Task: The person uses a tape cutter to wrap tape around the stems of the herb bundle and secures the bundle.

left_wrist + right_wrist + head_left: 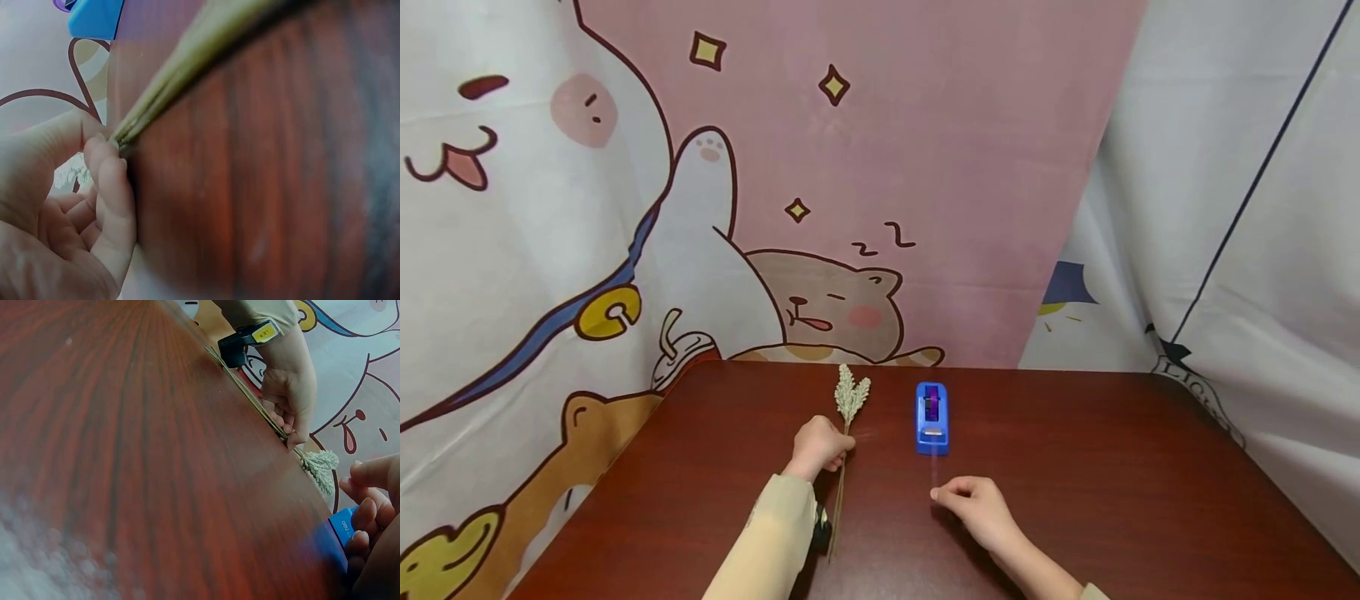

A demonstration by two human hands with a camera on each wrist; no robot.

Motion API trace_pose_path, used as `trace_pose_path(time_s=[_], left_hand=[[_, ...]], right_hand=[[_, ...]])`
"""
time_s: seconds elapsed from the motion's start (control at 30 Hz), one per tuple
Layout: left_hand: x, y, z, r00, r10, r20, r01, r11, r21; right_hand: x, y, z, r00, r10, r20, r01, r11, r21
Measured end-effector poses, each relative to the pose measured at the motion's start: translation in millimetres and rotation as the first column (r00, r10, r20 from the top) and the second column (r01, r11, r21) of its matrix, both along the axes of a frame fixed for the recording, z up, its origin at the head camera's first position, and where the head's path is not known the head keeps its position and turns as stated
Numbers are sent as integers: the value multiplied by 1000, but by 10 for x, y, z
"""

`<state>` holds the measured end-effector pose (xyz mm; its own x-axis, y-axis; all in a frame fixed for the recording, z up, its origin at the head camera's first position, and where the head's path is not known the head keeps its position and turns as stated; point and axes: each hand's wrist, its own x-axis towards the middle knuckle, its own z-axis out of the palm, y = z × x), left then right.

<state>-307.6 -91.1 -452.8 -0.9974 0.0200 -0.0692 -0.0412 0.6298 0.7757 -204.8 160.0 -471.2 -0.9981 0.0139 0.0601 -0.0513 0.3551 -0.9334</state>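
Note:
Between thumb and fingers, my left hand (822,446) pinches the thin stems of a small bunch of pale dried flowers (851,396). The flower heads point to the back of the table, and the stems (156,94) run toward the front. A blue tape dispenser (932,442) stands to the right of the flowers, a purple roll in it. From its front edge a clear strip of tape (934,471) stretches toward me. My right hand (979,510) pinches the loose end of that strip. In the right wrist view, the right fingers partly hide the dispenser (342,526).
Everything rests on a dark red-brown wooden table (1112,483). Behind it hangs a pink and white cloth (962,167) with cartoon animals, and a pale cloth (1262,275) hangs along the right side. A black wrist device (234,350) sits on the left wrist.

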Motion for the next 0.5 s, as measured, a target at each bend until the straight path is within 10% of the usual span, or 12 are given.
trace_pose_path(time_s=[0.5], left_hand=[[2,-40,130,995,22,92,-39,983,182]], right_hand=[[-6,16,-21,1000,15,-9,-15,1000,-16]])
